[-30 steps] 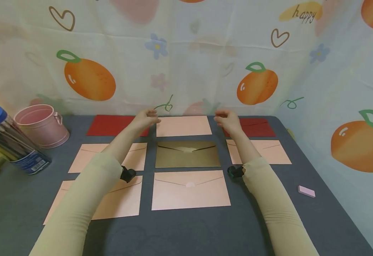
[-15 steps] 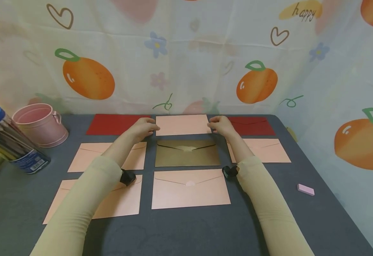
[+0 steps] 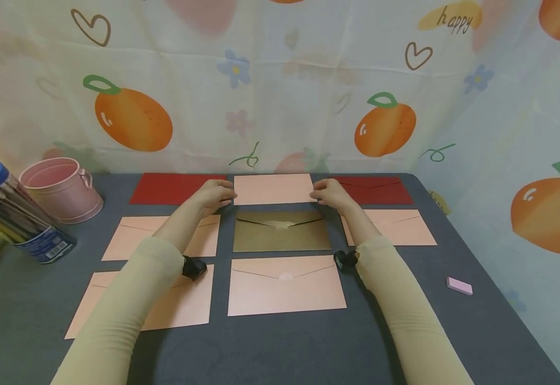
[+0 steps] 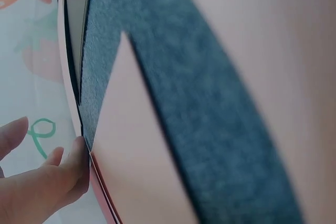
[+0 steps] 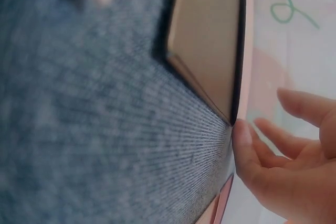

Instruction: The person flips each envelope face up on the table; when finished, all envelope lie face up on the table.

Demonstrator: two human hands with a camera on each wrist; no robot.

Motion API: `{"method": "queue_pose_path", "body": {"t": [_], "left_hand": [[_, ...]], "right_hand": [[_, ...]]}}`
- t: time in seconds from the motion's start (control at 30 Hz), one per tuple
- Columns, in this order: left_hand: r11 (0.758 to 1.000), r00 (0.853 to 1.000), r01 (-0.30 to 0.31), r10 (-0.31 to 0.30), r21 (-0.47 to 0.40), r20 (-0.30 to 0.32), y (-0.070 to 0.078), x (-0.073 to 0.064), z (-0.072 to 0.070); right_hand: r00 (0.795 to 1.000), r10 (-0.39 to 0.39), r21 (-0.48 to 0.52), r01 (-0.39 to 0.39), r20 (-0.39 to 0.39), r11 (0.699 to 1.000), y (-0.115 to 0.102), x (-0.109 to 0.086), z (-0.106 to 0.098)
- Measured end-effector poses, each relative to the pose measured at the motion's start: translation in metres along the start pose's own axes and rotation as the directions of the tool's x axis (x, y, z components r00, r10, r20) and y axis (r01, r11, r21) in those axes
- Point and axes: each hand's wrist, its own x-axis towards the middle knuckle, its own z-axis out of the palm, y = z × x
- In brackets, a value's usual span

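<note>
In the head view, a pale pink envelope (image 3: 274, 190) lies flat at the back middle of the table. My left hand (image 3: 214, 195) is at its left edge and my right hand (image 3: 331, 193) at its right edge. Fingertips of both hands are right at the sides, with nothing gripped. The left wrist view shows the left hand (image 4: 50, 179) with one finger low by the envelope edges and another raised apart. Similarly, the right hand (image 5: 294, 156) has a fingertip at the pink edge in the right wrist view. Directly in front lies a gold envelope (image 3: 282, 235).
Red envelopes (image 3: 176, 188) (image 3: 381, 191) flank the pink one. More pink envelopes (image 3: 287, 289) form rows nearer the front. A pink bucket (image 3: 63, 192) and a blue-lidded jar of pencils (image 3: 25, 214) stand left. A small pink block (image 3: 459, 286) lies right. A printed curtain (image 3: 299, 96) hangs behind.
Both hands have come down from above the back row to the sides of the back pink envelope, the right one moving inward to the left. The envelopes look unmoved.
</note>
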Motion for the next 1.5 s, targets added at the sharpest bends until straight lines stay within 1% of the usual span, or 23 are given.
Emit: {"method": "queue_pose_path", "body": {"t": [0.23,0.37,0.47,0.57,0.63,0.7,0.8,0.87,0.9,0.97,1.03,1.13,1.2,1.27,1.33,1.4,1.47,1.5], "left_hand": [[1.000,1.000,0.003,-0.002,0.015,-0.006,0.004,0.001,0.002],[1.000,1.000,0.014,-0.014,0.004,-0.028,0.006,0.001,0.001],[0.999,0.999,0.027,-0.026,0.022,-0.044,0.005,0.001,0.000],[0.998,0.998,0.034,-0.031,0.047,-0.053,0.004,0.001,0.000],[0.997,0.998,0.024,-0.020,0.067,-0.066,0.003,0.001,0.000],[0.995,0.996,0.000,0.008,0.096,-0.084,0.002,0.000,0.000],[0.982,0.986,-0.032,0.061,0.184,-0.154,0.001,-0.001,0.000],[0.968,0.974,-0.042,0.095,0.246,-0.206,0.002,-0.001,0.001],[0.964,0.967,-0.048,0.111,0.262,-0.228,0.002,-0.001,0.002],[0.961,0.955,-0.074,0.145,0.266,-0.257,0.004,-0.002,0.003],[0.959,0.945,-0.093,0.170,0.267,-0.281,0.006,-0.002,0.004],[0.957,0.930,-0.114,0.197,0.268,-0.309,0.009,-0.003,0.003],[0.954,0.925,-0.118,0.207,0.276,-0.319,0.011,-0.003,0.002],[0.952,0.926,-0.125,0.213,0.280,-0.311,0.013,-0.004,0.001],[0.954,0.933,-0.135,0.214,0.268,-0.291,0.015,-0.004,0.001],[0.961,0.944,-0.142,0.203,0.237,-0.258,0.015,-0.003,0.000],[0.973,0.958,-0.153,0.189,0.176,-0.216,0.016,-0.002,0.000],[0.978,0.964,-0.148,0.176,0.148,-0.198,0.016,-0.002,0.000]], "right_hand": [[1.000,0.021,0.064,-0.021,-0.009,0.998,-0.001,-0.001,0.000],[0.999,0.021,0.103,-0.019,-0.025,0.994,-0.001,0.000,-0.001],[0.999,0.022,0.105,-0.017,-0.044,0.994,-0.001,0.000,-0.001],[0.997,0.025,0.082,-0.019,-0.075,0.996,0.000,0.000,-0.001],[0.995,0.026,0.066,-0.020,-0.098,0.998,0.000,0.000,-0.001],[0.993,0.023,0.064,-0.015,-0.119,0.998,0.000,-0.001,-0.001],[0.989,0.016,0.089,-0.003,-0.150,0.996,-0.001,-0.002,-0.002],[0.985,0.009,0.109,0.010,-0.173,0.994,-0.001,-0.002,-0.003],[0.982,0.006,0.119,0.017,-0.189,0.993,-0.002,-0.003,-0.003],[0.972,0.005,0.135,0.027,-0.233,0.990,-0.003,-0.002,-0.005],[0.959,0.016,0.186,0.038,-0.282,0.982,-0.005,-0.002,-0.006],[0.934,0.040,0.293,0.071,-0.354,0.954,-0.008,0.000,-0.006],[0.922,0.049,0.343,0.094,-0.385,0.935,-0.009,0.002,-0.007],[0.914,0.049,0.360,0.109,-0.402,0.927,-0.011,0.003,-0.008],[0.912,0.045,0.360,0.116,-0.407,0.926,-0.012,0.004,-0.008],[0.913,0.039,0.359,0.120,-0.405,0.926,-0.013,0.004,-0.008],[0.918,0.034,0.359,0.120,-0.394,0.926,-0.013,0.004,-0.008],[0.921,0.031,0.354,0.118,-0.388,0.928,-0.012,0.004,-0.008]]}}
